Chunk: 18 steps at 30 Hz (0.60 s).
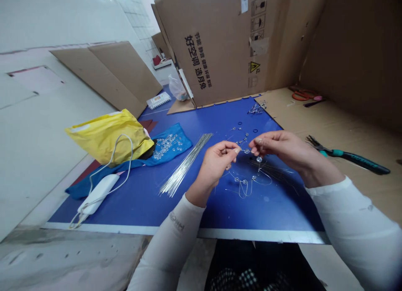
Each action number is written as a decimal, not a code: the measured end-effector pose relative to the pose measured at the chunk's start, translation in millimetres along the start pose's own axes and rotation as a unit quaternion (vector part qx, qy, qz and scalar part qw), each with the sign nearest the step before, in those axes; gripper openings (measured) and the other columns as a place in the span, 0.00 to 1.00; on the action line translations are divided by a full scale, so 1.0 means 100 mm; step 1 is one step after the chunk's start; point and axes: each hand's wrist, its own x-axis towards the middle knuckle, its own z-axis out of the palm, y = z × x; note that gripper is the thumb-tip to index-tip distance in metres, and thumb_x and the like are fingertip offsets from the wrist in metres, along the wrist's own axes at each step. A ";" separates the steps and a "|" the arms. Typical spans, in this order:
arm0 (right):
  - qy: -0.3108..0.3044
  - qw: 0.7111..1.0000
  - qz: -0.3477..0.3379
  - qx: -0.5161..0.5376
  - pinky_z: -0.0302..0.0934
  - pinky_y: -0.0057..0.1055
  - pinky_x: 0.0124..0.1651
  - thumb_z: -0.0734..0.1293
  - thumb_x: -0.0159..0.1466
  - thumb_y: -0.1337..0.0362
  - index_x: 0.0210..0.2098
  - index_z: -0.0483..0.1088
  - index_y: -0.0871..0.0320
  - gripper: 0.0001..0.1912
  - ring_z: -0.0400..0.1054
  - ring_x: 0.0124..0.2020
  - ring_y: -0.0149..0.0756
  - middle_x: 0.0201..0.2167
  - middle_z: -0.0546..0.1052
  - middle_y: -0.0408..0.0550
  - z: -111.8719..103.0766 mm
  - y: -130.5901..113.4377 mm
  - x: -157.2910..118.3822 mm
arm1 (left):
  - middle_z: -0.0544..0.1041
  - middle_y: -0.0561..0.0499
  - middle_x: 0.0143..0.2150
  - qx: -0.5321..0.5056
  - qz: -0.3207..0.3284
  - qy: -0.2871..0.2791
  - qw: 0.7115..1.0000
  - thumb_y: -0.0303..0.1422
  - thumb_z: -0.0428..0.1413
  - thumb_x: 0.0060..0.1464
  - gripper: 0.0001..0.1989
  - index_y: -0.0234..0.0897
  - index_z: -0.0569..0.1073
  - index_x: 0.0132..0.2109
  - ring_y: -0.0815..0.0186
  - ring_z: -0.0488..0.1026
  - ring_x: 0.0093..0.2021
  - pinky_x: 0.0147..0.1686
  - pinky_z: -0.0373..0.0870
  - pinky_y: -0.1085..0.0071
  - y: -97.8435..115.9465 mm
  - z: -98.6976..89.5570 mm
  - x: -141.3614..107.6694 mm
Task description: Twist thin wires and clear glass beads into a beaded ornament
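My left hand [217, 160] pinches a thin wire between thumb and fingers above the blue table [141, 213]. A clear round bead [246, 151] sits on that wire, in the gap between my two hands. My right hand [282, 148] is closed at the wire's other side, fingertips pressed together. Below hangs or lies a loop of wire with several clear beads [245, 182] along it; whether it touches the table I cannot tell. Just beyond the hands is another short beaded wire [246, 135].
Left of my hands lies a bundle of silvery wires [185, 165]. Loose clear beads [168, 145] rest on blue cloth beside a yellow bag [109, 134]. A white power strip [99, 194] lies front left. Pliers [354, 156] and orange-handled scissors [303, 95] are right; a large cardboard box [226, 44] stands behind.
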 end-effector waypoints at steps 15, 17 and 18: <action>-0.071 0.995 0.043 0.050 0.61 0.30 0.30 0.80 0.50 0.55 0.30 0.82 0.58 0.14 0.69 0.26 0.31 0.26 0.80 0.48 0.00 0.04 0.01 | 0.68 0.58 0.21 -0.037 -0.006 -0.001 0.999 0.34 0.64 0.52 0.08 0.35 0.75 0.36 0.77 0.60 0.20 0.18 0.53 0.79 0.01 0.02 -0.01; -0.080 0.993 0.059 0.070 0.60 0.29 0.28 0.80 0.50 0.55 0.29 0.81 0.59 0.15 0.67 0.24 0.30 0.24 0.79 0.47 0.00 0.05 0.01 | 0.68 0.58 0.22 -0.037 -0.002 -0.003 0.999 0.34 0.64 0.52 0.08 0.35 0.75 0.37 0.77 0.60 0.20 0.18 0.53 0.79 0.01 0.03 -0.01; -0.087 0.991 0.065 0.079 0.59 0.29 0.27 0.80 0.50 0.55 0.29 0.81 0.59 0.14 0.66 0.23 0.29 0.24 0.79 0.47 0.00 0.05 0.01 | 0.68 0.57 0.22 -0.037 0.001 -0.005 0.999 0.34 0.64 0.52 0.08 0.35 0.75 0.37 0.77 0.60 0.20 0.18 0.54 0.79 0.01 0.03 -0.01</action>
